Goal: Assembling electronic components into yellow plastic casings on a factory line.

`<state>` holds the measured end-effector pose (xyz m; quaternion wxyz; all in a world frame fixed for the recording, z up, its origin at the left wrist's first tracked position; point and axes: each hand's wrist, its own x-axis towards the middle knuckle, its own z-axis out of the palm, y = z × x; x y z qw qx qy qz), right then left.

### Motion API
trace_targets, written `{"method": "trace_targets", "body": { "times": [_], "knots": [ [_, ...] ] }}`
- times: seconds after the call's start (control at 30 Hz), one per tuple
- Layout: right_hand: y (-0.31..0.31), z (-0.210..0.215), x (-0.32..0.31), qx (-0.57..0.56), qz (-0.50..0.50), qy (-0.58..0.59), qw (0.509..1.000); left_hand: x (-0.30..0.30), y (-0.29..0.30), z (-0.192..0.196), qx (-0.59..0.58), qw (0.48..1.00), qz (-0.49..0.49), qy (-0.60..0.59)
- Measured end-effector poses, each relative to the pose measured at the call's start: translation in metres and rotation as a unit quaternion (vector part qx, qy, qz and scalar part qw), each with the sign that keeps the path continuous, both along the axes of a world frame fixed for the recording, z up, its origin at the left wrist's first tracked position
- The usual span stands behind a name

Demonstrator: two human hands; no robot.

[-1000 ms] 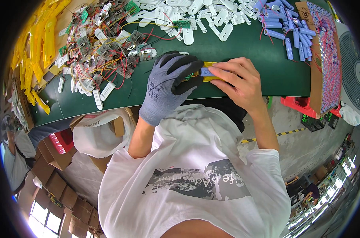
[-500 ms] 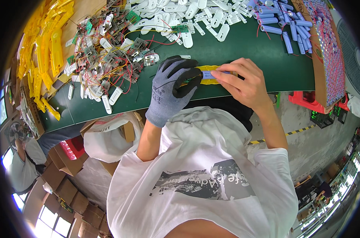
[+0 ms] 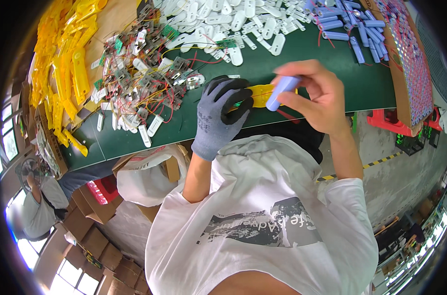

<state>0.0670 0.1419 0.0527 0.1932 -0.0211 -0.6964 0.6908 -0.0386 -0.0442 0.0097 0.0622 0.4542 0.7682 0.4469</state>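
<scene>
My left hand (image 3: pixel 219 115), in a grey glove with black fingertips, grips a flat yellow plastic casing (image 3: pixel 261 94) just above the near edge of the green table (image 3: pixel 302 54). My bare right hand (image 3: pixel 316 94) pinches a pale blue cylindrical cell (image 3: pixel 281 92) and holds its lower end against the right part of the casing. A thin red wire runs from the casing toward my right hand.
A tangle of small circuit boards with red and yellow wires (image 3: pixel 144 78) lies left of my hands. White plastic pieces (image 3: pixel 233 19) and loose blue cells (image 3: pixel 346 24) are at the back. Yellow casings (image 3: pixel 68 64) pile far left. A person (image 3: pixel 39 206) sits lower left among cardboard boxes.
The blue cell has come up between my right fingers and now stands tilted on the yellow casing. Both hands have shifted slightly right and toward the table's near edge.
</scene>
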Motion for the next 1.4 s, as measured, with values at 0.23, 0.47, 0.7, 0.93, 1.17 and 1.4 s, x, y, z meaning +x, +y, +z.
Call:
{"method": "trace_targets", "body": {
  "times": [0.23, 0.47, 0.7, 0.93, 1.17, 1.4],
  "knots": [
    [-0.007, -0.044, 0.010, 0.310, -0.093, 0.003, 0.946, -0.001, 0.000, 0.001, -0.001, 1.000, -0.015, -0.008],
    [-0.002, -0.038, 0.010, 0.401, -0.056, 0.041, 0.914, -0.002, -0.001, 0.004, -0.007, 1.000, -0.012, -0.011],
    [0.004, -0.032, 0.013, 0.486, -0.061, 0.043, 0.871, 0.000, 0.002, 0.002, -0.002, 1.000, -0.016, -0.013],
    [0.000, -0.041, 0.015, 0.452, -0.060, 0.034, 0.889, 0.000, 0.001, 0.004, -0.008, 1.000, -0.016, -0.001],
    [0.000, -0.049, 0.020, 0.413, -0.080, 0.039, 0.906, 0.003, 0.002, -0.001, -0.008, 1.000, -0.010, 0.010],
    [-0.001, -0.035, 0.018, 0.445, -0.071, 0.022, 0.892, 0.000, 0.001, 0.004, -0.021, 0.999, -0.032, 0.025]
  ]
}}
